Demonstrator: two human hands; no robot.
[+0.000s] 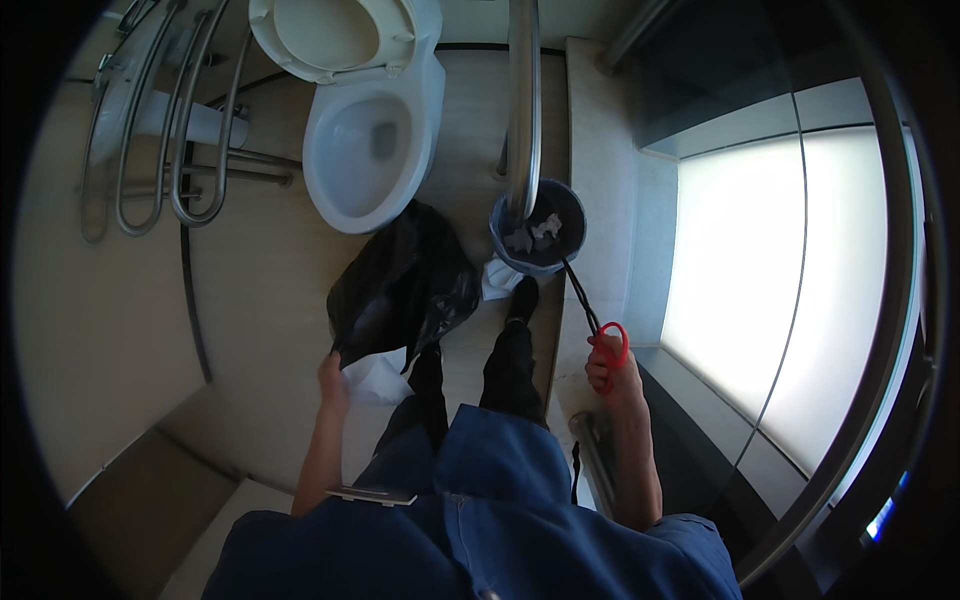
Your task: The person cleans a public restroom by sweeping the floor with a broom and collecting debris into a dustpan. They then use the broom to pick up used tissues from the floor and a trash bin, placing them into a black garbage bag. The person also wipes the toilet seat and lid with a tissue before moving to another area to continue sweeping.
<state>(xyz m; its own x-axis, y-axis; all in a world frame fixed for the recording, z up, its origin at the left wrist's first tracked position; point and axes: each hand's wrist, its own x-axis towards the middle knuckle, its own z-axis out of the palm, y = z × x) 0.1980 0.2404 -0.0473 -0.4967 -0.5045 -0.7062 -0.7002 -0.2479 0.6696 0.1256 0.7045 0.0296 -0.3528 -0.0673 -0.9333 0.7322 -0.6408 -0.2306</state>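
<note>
My left hand (333, 384) grips the edge of a black plastic garbage bag (397, 277), which hangs spread in front of the toilet. White paper or plastic (375, 379) shows at the bag's near edge, beside that hand. In my right hand (616, 371) are the red loop handles of long dark tongs (582, 296). Their far end reaches the near rim of a lined waste bin (575, 199); the tips are hard to make out. Crumpled paper (547, 226) lies inside the bin.
Ahead stands a white toilet (319, 161) with its lid raised. A steel grab bar (525, 112) passes above the bin, and bent steel rails (199, 214) are at the left by a washbasin (120, 135). White paper (501, 280) lies by my foot. A bright panel (739, 262) is on the right.
</note>
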